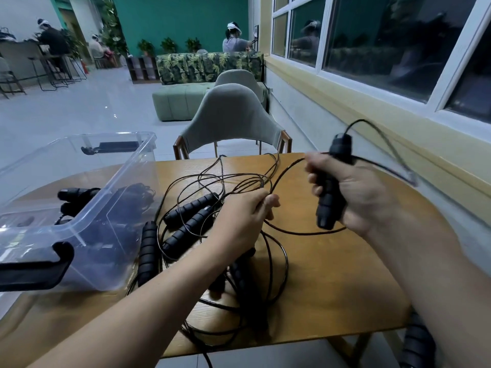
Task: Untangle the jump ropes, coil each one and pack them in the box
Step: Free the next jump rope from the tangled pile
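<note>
Black jump ropes lie tangled [225, 187] across the middle of the wooden table [332, 301]. My right hand [353, 197] grips one black foam handle [330, 187] upright above the table, its cord looping off to the right. My left hand [241, 219] pinches a thin cord in the tangle. Three more handles [190, 208] lie loose on the table left of my left hand. The clear plastic box [79, 213] stands at the left with a coiled rope [127, 205] inside it.
A grey chair [233, 118] stands at the table's far edge. A wall with windows [372, 49] runs along the right. Another black handle [417, 343] hangs below the table's near right edge. People sit far off in the room.
</note>
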`<act>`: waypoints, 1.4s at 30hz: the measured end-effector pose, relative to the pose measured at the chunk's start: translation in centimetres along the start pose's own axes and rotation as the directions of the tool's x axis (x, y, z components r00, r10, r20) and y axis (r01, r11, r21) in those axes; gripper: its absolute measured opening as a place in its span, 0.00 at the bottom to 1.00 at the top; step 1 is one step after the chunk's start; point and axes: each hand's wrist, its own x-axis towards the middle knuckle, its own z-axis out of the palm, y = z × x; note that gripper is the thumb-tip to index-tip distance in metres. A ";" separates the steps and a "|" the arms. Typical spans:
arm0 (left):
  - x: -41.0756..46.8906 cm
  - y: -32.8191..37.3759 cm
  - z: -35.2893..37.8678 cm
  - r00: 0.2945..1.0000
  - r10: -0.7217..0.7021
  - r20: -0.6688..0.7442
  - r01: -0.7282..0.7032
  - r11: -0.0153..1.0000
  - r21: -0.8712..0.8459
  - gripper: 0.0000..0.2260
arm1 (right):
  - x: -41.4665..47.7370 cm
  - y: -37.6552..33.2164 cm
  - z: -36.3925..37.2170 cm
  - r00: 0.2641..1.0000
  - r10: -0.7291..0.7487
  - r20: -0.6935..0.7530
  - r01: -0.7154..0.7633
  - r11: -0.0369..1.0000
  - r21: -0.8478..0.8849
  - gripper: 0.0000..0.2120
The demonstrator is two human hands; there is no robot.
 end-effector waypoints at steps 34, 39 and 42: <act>0.9 -2.3 -0.3 0.992 0.107 -0.071 -0.101 0.991 0.086 0.07 | 0.5 -1.0 -0.1 0.986 -0.103 -0.129 0.115 0.990 0.085 0.07; 0.8 -1.8 -0.3 0.993 0.094 -0.069 -0.089 0.994 0.067 0.07 | 0.3 2.6 1.4 0.999 -0.035 -0.008 0.034 0.995 -0.096 0.06; 0.6 -1.5 -0.5 0.992 0.106 -0.065 -0.100 0.991 0.087 0.08 | 0.1 4.5 2.3 0.997 -0.038 0.072 0.051 0.981 -0.185 0.10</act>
